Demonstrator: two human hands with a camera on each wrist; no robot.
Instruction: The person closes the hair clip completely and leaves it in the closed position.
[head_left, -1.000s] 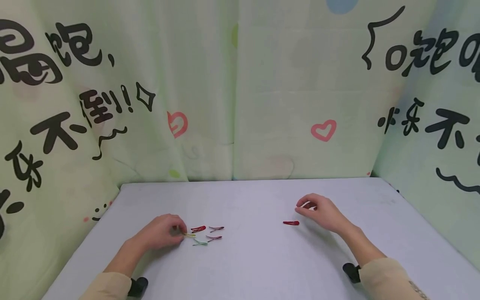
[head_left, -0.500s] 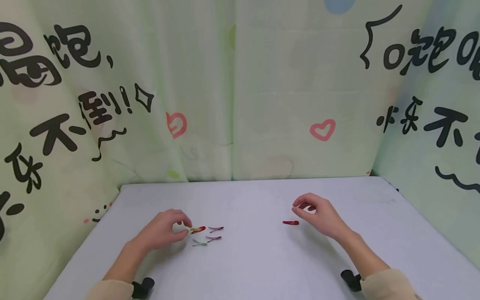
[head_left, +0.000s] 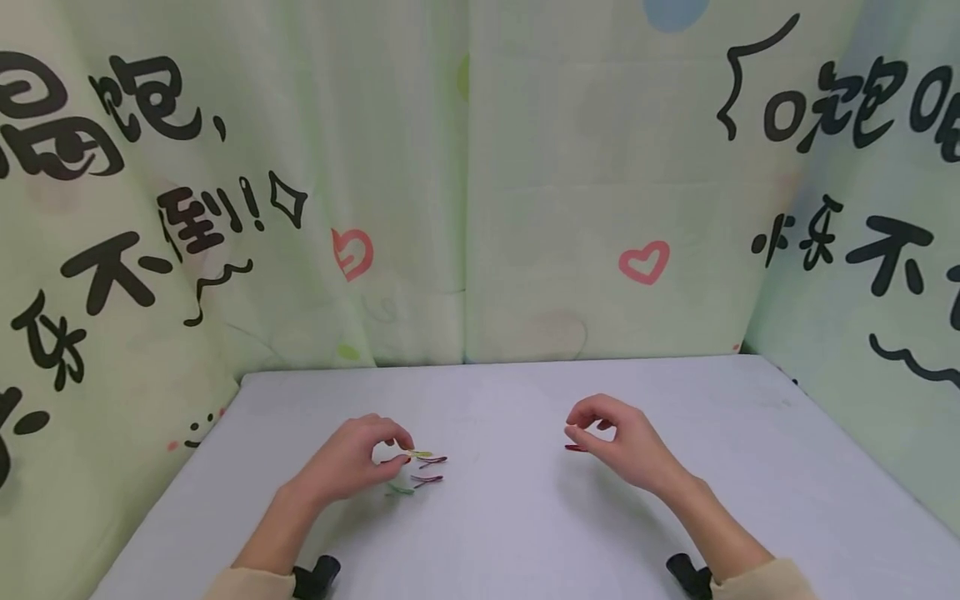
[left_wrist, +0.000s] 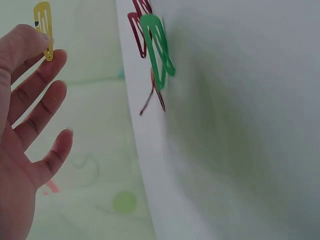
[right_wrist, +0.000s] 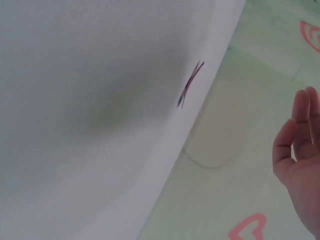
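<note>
My left hand [head_left: 358, 457] pinches a yellow snap hair clip [head_left: 420, 454] between thumb and forefinger, just above a small cluster of clips on the white table [head_left: 510, 517]. The left wrist view shows the yellow clip [left_wrist: 43, 27] at my fingertips [left_wrist: 30, 42], with the other fingers spread. A green clip [head_left: 401, 490] and two purple clips [head_left: 432, 459] lie in the cluster; a red one is mostly hidden behind my fingers. My right hand [head_left: 611, 437] hovers loosely curled, holding nothing, over a lone red clip [head_left: 576, 448].
Printed pale green curtains [head_left: 465, 192] close off the table at the back and on both sides. Black wrist mounts [head_left: 318, 575] show at the table's near edge. In the right wrist view, a clip [right_wrist: 190, 85] lies edge-on on the table.
My left hand has lifted the yellow clip off the table and carried it slightly right. The right hand has drifted left, partly covering the lone red clip.
</note>
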